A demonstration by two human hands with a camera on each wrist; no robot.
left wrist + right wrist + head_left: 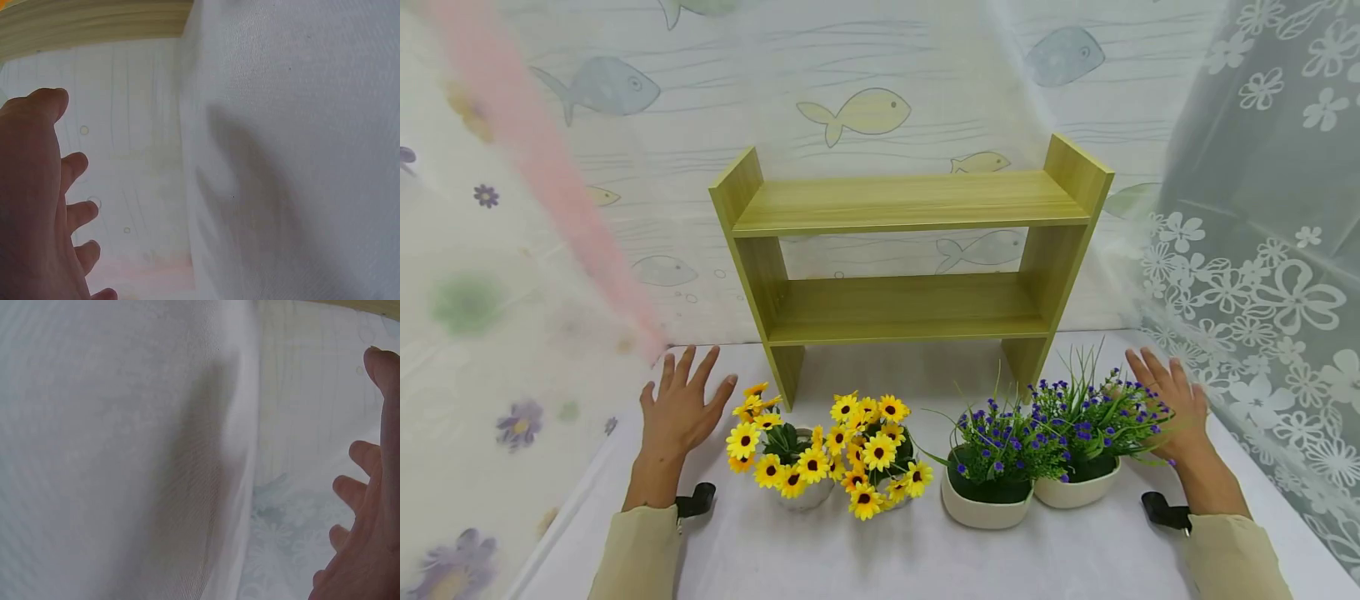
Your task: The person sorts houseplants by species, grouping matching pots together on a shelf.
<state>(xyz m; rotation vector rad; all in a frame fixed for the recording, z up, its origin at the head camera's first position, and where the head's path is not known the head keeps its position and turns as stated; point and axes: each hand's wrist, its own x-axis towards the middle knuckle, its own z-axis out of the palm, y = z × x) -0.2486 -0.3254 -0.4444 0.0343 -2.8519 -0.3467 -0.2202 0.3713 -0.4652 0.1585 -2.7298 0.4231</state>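
My left hand (679,408) is spread over the left side of the white table, palm down, holding nothing. Nearest to it stands a pot of yellow daisy-like flowers (782,458), with a second pot of yellow flowers (880,454) to its right. On the other side my right hand (1172,408) is likewise spread, its fingers partly behind the purple flowers. Those grow in a cream oval pot (1077,492); a matching pot with purple flowers (987,506) sits to its left. In the left wrist view the fingers (80,214) hover over their shadow on the cloth.
A two-tier wooden shelf (910,308) stands behind the pots, its boards bare. Fish-patterned sheeting (850,50) hangs at the back, with a flowered sheer curtain (1262,275) at the right. White cloth (820,558) covers the table. A black wrist camera mount (696,500) sits at the left wrist.
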